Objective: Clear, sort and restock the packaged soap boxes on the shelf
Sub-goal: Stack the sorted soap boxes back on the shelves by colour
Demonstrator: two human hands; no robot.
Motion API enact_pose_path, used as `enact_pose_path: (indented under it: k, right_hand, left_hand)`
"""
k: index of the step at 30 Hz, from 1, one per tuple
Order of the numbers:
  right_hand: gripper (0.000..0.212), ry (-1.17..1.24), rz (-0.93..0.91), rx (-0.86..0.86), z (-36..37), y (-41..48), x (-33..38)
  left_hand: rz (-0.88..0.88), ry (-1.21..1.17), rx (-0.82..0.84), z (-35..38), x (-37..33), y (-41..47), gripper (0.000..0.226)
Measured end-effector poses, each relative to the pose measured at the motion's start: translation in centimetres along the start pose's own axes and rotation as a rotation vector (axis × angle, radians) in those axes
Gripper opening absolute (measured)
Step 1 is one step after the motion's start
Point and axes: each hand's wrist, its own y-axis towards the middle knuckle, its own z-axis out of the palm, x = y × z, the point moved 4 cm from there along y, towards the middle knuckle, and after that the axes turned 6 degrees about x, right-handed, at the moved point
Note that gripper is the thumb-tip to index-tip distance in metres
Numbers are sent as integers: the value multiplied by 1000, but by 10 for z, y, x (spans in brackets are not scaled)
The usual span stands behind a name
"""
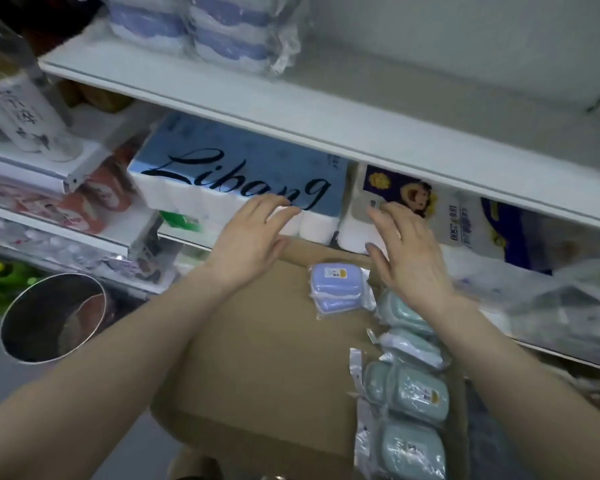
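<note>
Both grips were stretched forward over the cardboard carton (pixel 257 341), and both were apart and empty. The left grip (pixel 253 244) had its fingers spread and relaxed, their tips in front of the lower edge of the blue Libang tissue pack (pixel 236 168); I could not tell whether they touched it. The right grip (pixel 409 258) was likewise splayed, palm down, its fingertips in front of the white tissue pack with the cartoon label (pixel 388 202), and contact there was just as unclear.

The packaged soap boxes lay on top of the carton, not on the shelf. A pale blue soap box (pixel 336 289) in its clear wrap sat near the far edge, between my two wrists. The teal soap boxes (pixel 413 393) ran in a line along the carton's right side, from under the right wrist towards me, each wrapped and touching the next.

The white shelf board (pixel 291 109) crossed above the tissue packs, with wrapped blue-and-white rolls (pixel 187 26) on it. Low on the left stood a round metal bin (pixel 52 317).
</note>
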Motion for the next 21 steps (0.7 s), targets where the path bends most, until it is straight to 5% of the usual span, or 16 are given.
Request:
enact_pose_path:
  k: [11, 18, 21]
  right_hand:
    - [61, 77, 225, 489, 155, -79, -32]
    - [81, 217, 397, 718, 225, -79, -34]
    - [80, 353, 471, 658, 227, -77, -36]
  left_hand:
    - [-174, -156, 553, 198, -24, -2, 68]
    - [-140, -127, 654, 273, -22, 35, 83]
    - [-234, -112, 708, 275, -17, 31, 93]
